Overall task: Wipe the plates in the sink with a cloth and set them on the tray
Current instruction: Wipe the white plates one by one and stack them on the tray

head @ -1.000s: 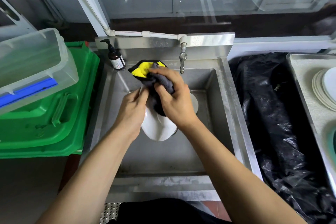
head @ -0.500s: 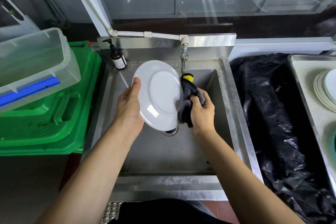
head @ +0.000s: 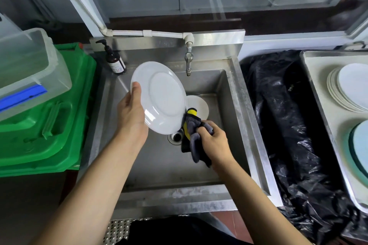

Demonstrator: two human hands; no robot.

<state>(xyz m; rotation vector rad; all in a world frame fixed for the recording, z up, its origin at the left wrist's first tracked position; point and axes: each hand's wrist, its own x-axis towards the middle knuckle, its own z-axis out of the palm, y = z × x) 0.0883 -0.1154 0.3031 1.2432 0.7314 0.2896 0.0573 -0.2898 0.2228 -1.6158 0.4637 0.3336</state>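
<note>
head view: plate [head: 159, 97] now held up on edge over the sink [head: 235, 93], underside toward the camera, pinched at its left rim by the left hand [head: 132, 114] with thumb over the edge. right hand [head: 214, 140] curled tight round the grey-and-yellow cloth [head: 194, 135], bunched at the plate's lower right rim and just touching it. second plate [head: 199, 105] lying flat on the sink floor behind, partly hidden. tray [head: 318, 93] far right, well apart from the sink, already carrying a stack of plates [head: 344, 87].

against a second ago: then tilted low with the cloth draped over its top and both hands working it; now turned, raised and bared. against half a second ago: cloth slid from the right rim down to the lower right corner, right hand dropped with it, second plate uncovered.

judged from this: wiping of this plate near its end, only the rim left; next likely a carry rightward to the tray, with one more plate waiting in the sink.
</note>
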